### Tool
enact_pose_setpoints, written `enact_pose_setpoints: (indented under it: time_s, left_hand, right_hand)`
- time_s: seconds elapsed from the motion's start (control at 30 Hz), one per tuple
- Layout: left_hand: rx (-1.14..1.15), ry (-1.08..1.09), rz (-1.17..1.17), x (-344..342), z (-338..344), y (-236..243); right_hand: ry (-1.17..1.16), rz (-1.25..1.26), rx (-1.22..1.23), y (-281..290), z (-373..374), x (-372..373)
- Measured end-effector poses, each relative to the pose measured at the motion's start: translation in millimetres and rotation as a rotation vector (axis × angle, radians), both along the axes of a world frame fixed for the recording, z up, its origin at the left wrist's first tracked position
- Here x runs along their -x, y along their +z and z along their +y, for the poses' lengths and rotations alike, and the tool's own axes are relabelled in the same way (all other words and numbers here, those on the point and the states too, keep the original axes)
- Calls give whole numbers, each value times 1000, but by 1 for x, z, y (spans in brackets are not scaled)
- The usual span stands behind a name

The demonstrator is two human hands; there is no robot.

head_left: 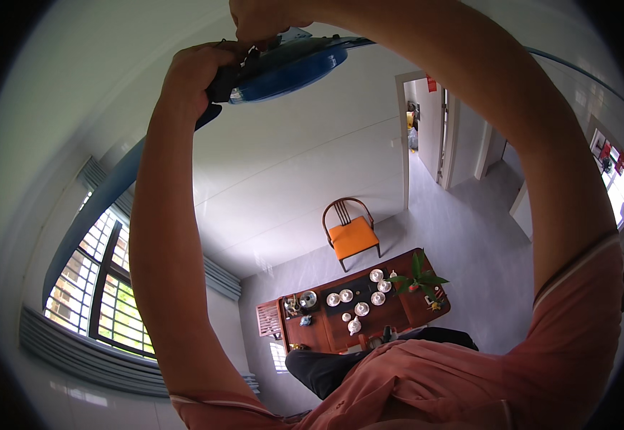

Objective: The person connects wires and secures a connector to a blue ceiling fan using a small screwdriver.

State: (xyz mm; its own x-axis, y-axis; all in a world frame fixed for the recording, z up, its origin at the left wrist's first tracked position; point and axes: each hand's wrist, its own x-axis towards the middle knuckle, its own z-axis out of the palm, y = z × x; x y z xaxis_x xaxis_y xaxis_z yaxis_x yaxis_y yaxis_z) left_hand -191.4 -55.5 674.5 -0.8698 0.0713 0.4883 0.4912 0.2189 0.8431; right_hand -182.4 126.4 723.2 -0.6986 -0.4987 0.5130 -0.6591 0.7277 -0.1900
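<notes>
Both arms reach up overhead to a blue ceiling fan (290, 77) with a round housing and dark metal parts on top. At the housing's left edge, my left hand (194, 72) is closed around a black blade bracket (221, 84). A long blue fan blade (104, 201) sweeps from there down to the left, passing behind my left forearm. Just above, my right hand (258, 18) has its fingers curled and pressed down near the bracket and the dark top parts. What its fingertips hold is hidden, and the picture's upper edge cuts the hand off.
Far below stands a dark wooden table (326, 331) with white lidded cups, a teapot and a potted plant (417, 278). An orange-seated chair (353, 236) is beyond it. A barred window (108, 279) with curtains is at left, an open doorway (423, 129) at right.
</notes>
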Motion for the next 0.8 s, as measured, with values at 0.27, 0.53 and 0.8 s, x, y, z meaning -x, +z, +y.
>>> enact_pose_setpoints:
  time_s: [0.27,0.53,0.8]
  left_hand:
    - [66,68,54,-6,4,0]
    - [65,-14,44,-4,11,-1]
    - [86,6,100,-4,10,0]
  right_hand:
    - [19,-80,203,-6,-11,-4]
    - [-104,-121,234,-2,-5,16]
    - [-138,-64,37,4,5,6]
